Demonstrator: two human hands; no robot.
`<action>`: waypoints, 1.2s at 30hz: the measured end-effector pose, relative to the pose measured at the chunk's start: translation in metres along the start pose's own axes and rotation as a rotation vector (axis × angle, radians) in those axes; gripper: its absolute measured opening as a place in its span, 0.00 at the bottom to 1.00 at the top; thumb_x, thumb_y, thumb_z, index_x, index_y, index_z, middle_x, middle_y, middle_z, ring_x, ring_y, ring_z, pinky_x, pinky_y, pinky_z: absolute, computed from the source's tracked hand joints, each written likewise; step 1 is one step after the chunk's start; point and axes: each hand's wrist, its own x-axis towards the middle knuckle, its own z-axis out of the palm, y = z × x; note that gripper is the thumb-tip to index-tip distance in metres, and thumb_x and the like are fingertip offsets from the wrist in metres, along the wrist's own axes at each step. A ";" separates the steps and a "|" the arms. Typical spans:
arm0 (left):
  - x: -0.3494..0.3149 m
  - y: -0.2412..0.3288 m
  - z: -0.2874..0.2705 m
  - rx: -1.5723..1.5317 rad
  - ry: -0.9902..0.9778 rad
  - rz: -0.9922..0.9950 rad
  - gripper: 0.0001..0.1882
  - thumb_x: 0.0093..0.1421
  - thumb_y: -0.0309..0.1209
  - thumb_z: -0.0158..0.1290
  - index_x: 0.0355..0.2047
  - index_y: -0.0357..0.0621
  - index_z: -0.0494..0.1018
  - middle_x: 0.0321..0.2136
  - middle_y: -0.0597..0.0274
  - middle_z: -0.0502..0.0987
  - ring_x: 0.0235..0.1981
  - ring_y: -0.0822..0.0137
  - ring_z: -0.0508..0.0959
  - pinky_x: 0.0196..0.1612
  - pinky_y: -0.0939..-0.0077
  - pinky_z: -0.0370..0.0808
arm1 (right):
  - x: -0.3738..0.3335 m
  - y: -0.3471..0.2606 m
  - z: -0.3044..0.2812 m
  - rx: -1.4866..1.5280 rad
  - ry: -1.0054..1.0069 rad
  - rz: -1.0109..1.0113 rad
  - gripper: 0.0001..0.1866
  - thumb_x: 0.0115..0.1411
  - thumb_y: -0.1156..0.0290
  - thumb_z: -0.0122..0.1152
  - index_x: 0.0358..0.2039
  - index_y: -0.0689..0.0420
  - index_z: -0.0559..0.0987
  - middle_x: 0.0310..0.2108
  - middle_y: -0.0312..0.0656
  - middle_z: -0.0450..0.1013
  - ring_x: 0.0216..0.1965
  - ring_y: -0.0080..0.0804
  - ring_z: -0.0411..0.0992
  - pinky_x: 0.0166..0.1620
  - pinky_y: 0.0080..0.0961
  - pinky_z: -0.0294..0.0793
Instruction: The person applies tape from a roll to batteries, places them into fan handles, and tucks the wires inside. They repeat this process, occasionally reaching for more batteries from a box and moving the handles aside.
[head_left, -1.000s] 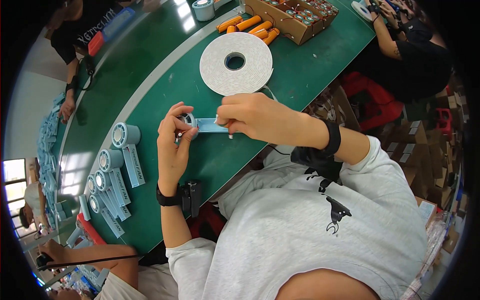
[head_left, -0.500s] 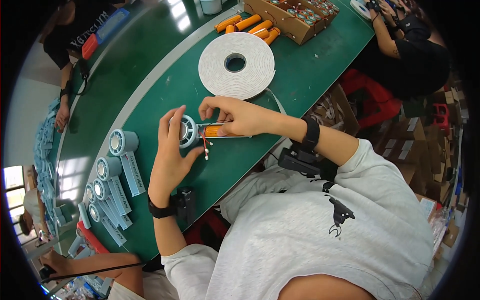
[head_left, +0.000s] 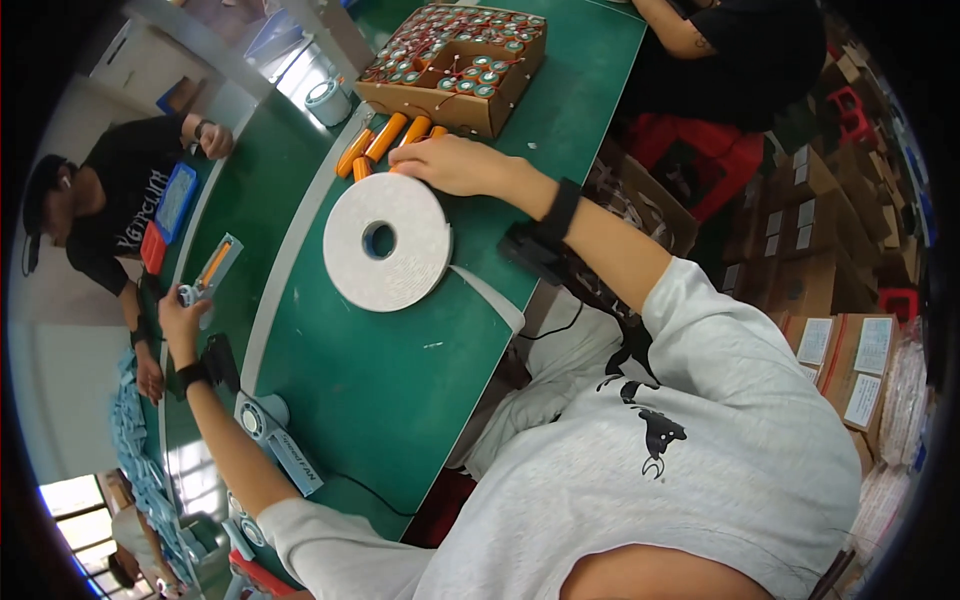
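At the far left, my left hand (head_left: 181, 327) is stretched out over the strip beyond the green bench and grips a light blue handheld fan (head_left: 217, 264). Its handle stands uncovered, with an orange battery cell inside. My right hand (head_left: 455, 165) reaches to several orange batteries (head_left: 387, 137) at the back of the bench. Its fingertips are closed on an orange battery (head_left: 397, 169), mostly hidden under them. Just in front of that hand lies a big white roll of foam tape (head_left: 345, 235), its loose end trailing toward the bench edge.
Behind the loose batteries stands a cardboard box (head_left: 430, 104) full of wired cells. A finished-looking blue fan (head_left: 290, 455) lies beneath my left forearm. Across the bench sits a co-worker (head_left: 100, 200), near a blue tray (head_left: 177, 203) and a red bin (head_left: 153, 248). Cartons (head_left: 850, 370) are stacked at right.
My left hand has carried the open fan from mid-bench to the far left. My right hand has left the fan's handle and moved to the batteries. The view has turned.
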 end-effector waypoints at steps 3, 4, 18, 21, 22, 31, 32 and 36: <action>0.012 0.012 0.038 0.259 -0.283 -0.275 0.41 0.34 0.30 0.64 0.49 0.31 0.60 0.38 0.46 0.71 0.36 0.51 0.73 0.40 0.64 0.70 | 0.026 -0.028 -0.001 -0.209 -0.135 0.095 0.18 0.56 0.57 0.48 0.34 0.58 0.76 0.33 0.50 0.73 0.32 0.41 0.73 0.37 0.34 0.71; 0.016 0.075 0.051 0.354 -0.187 -0.065 0.44 0.33 0.32 0.66 0.50 0.29 0.57 0.38 0.44 0.71 0.38 0.50 0.73 0.42 0.63 0.70 | 0.027 -0.022 -0.013 -0.323 -0.254 0.240 0.20 0.56 0.53 0.48 0.35 0.58 0.76 0.34 0.50 0.73 0.34 0.43 0.73 0.40 0.36 0.71; -0.169 0.316 0.041 -0.172 -0.035 0.799 0.41 0.29 0.38 0.67 0.43 0.33 0.61 0.44 0.48 0.64 0.49 0.50 0.62 0.53 0.57 0.52 | -0.079 -0.013 -0.060 0.365 0.389 -0.122 0.20 0.51 0.81 0.54 0.46 0.61 0.67 0.37 0.43 0.71 0.30 0.25 0.69 0.35 0.22 0.68; -0.174 0.319 0.035 -0.241 0.010 0.545 0.42 0.31 0.35 0.66 0.45 0.32 0.59 0.45 0.45 0.63 0.49 0.50 0.60 0.52 0.56 0.53 | -0.112 -0.034 -0.051 0.592 0.219 0.162 0.20 0.49 0.77 0.60 0.45 0.61 0.69 0.33 0.37 0.70 0.28 0.17 0.66 0.31 0.16 0.66; -0.179 0.323 0.034 -0.241 0.012 0.550 0.42 0.31 0.35 0.66 0.45 0.32 0.59 0.45 0.45 0.63 0.49 0.50 0.60 0.52 0.56 0.53 | -0.124 -0.037 -0.043 0.658 0.206 0.290 0.20 0.47 0.75 0.63 0.42 0.61 0.71 0.29 0.33 0.69 0.25 0.15 0.64 0.29 0.13 0.65; -0.196 0.285 -0.003 -0.301 0.378 -0.045 0.46 0.34 0.34 0.67 0.50 0.29 0.54 0.45 0.37 0.60 0.49 0.46 0.55 0.52 0.57 0.54 | -0.137 -0.096 -0.010 0.659 -0.194 0.099 0.17 0.44 0.73 0.66 0.36 0.61 0.74 0.22 0.30 0.66 0.18 0.15 0.61 0.23 0.15 0.63; -0.194 0.268 -0.006 -0.387 0.482 -0.126 0.46 0.34 0.33 0.67 0.50 0.28 0.54 0.45 0.37 0.60 0.49 0.46 0.55 0.52 0.57 0.55 | -0.140 -0.096 -0.014 0.561 -0.431 0.012 0.17 0.45 0.73 0.65 0.37 0.61 0.74 0.23 0.32 0.67 0.19 0.15 0.63 0.24 0.16 0.65; -0.211 0.230 0.000 -0.424 0.660 -0.180 0.46 0.35 0.33 0.67 0.50 0.27 0.53 0.46 0.37 0.58 0.48 0.46 0.56 0.52 0.56 0.55 | -0.140 -0.096 -0.014 0.234 -0.353 -0.295 0.17 0.47 0.75 0.62 0.39 0.62 0.72 0.27 0.37 0.71 0.24 0.19 0.68 0.29 0.16 0.68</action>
